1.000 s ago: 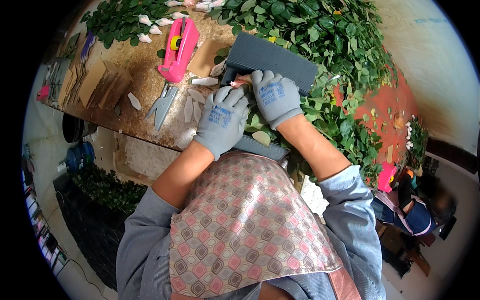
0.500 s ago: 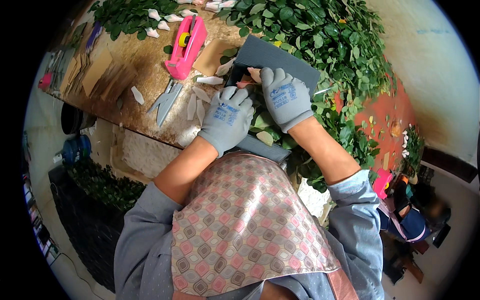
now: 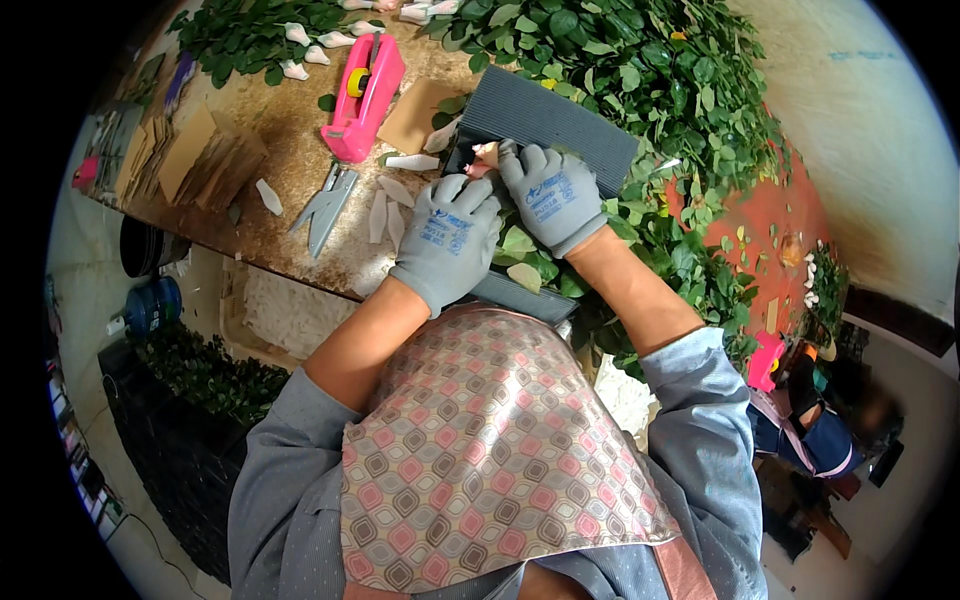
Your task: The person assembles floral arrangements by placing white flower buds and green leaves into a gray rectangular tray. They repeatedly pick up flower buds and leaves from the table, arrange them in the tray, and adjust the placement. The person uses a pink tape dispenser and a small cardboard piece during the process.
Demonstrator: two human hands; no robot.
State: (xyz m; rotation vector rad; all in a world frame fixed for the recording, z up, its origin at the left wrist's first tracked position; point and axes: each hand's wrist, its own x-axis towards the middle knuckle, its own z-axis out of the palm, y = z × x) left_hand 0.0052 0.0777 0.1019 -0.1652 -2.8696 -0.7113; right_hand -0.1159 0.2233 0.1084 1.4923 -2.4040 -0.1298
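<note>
Both my hands wear grey gloves and work close together over a dark grey ribbed board (image 3: 545,112), folded like a trough. Between them show pale pink roses (image 3: 482,160), partly covered by my fingers. My right hand (image 3: 548,195) is closed at the blooms, its fingertips curled over a rose. Just left of it, my left hand (image 3: 447,235) has bent fingers at the trough's near side; what they grip is hidden. Green rose leaves (image 3: 520,245) lie below and between the wrists, above the board's near edge (image 3: 520,297).
A pink tape dispenser (image 3: 365,100), a grey stapler (image 3: 326,210), white sleeve-like pieces (image 3: 378,216) and brown cardboard pieces (image 3: 195,155) lie left on the worn table (image 3: 265,130). Leafy stems (image 3: 660,90) pile up far right. Another person (image 3: 805,425) is at the right.
My right hand has moved left and slightly down, closer to my left hand, over the roses. My left hand stays nearly in place. The whole view has shifted slightly.
</note>
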